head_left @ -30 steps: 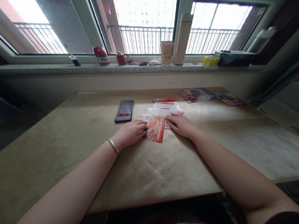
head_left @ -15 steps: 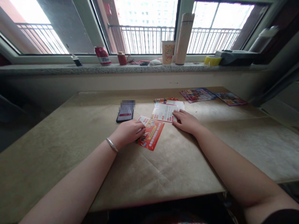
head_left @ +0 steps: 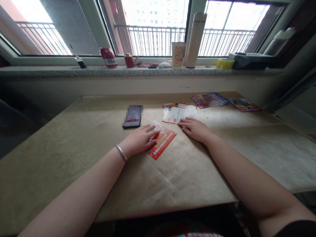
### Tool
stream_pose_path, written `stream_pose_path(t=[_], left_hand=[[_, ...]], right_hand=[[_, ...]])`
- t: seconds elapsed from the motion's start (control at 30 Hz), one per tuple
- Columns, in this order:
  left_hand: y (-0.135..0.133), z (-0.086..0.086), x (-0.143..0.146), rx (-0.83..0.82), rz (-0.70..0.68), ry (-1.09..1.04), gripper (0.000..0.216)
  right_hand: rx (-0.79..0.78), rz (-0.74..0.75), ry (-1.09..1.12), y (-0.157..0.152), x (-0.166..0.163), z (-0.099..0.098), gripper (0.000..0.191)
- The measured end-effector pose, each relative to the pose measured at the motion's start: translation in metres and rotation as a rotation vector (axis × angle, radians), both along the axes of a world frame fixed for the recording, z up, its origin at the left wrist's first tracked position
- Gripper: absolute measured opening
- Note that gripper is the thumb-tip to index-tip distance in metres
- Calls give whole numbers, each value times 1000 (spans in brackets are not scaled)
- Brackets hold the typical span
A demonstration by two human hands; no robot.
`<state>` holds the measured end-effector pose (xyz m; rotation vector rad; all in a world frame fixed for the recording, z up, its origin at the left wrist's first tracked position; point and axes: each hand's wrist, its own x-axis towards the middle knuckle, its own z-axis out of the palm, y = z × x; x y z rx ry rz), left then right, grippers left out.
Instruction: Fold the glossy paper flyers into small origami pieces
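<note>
My left hand (head_left: 140,139), with a silver bangle (head_left: 121,153) at the wrist, lies over the left side of an orange-red leaflet (head_left: 164,139). Its fingers are spread and rest on the paper, hiding part of the print. My right hand (head_left: 195,129) lies with fingers stretched out, the tips at the lower edge of a white printed sheet (head_left: 175,114). That sheet tops a small loose pile, and colourful leaflets (head_left: 170,105) stick out behind it. Just beyond my left hand a dark phone (head_left: 133,117) lies flat, its screen partly blurred.
Two sets of colourful leaflets, a stack (head_left: 209,100) and another (head_left: 244,104), lie at the table's far right. On the windowsill (head_left: 148,71) stand a red can (head_left: 108,58), a red bottle (head_left: 128,60), a paper cup (head_left: 178,55), a tall flask (head_left: 196,41) and yellow tape (head_left: 225,64).
My left hand has spread its fingers over the orange-red leaflet, which has turned slightly. The white sheet has shifted and turned away from me, and my right fingertips have slid left along its edge.
</note>
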<state>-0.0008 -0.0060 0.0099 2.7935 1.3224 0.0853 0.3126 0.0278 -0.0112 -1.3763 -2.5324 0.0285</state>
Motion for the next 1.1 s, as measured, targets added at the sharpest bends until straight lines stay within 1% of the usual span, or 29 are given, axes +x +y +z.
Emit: stream_pose_path(t=[0.07, 0.17, 0.4, 0.47, 0.53, 0.63, 0.7, 0.77, 0.83, 1.0, 1.1], left_hand=[[1, 0, -1, -7, -23, -2, 49], [2, 0, -1, -12, -37, -6, 49], [-1, 4, 1, -28, -89, -31, 47], [-1, 3, 2, -29, -101, -43, 47], [0, 2, 2, -32, -114, -51, 47], [-1, 1, 1, -30, -94, -57, 49], [-2, 3, 0, -30, -56, -51, 48], [-4, 5, -1, -43, -24, -32, 47], [-6, 7, 0, -51, 0, -12, 47], [-11, 1, 11, -4, 66, 8, 54], [-13, 0, 16, -34, 113, 50, 61]], right_hand=[[-22, -63, -2, 3, 0, -2, 42], [-44, -102, 6, 8, 1, -4, 43], [-76, -128, 8, 12, 2, -5, 49], [-65, -124, 8, 13, 2, -5, 50], [-18, -101, 33, 10, 2, -4, 46], [80, -16, 160, 1, -1, 1, 41], [39, 106, 252, -8, -5, 6, 38], [6, 247, 279, -17, -10, 10, 33], [-8, 329, 272, -23, -15, 11, 32], [-56, 433, 233, -27, -23, 8, 35], [-83, 458, 208, -26, -23, 9, 36]])
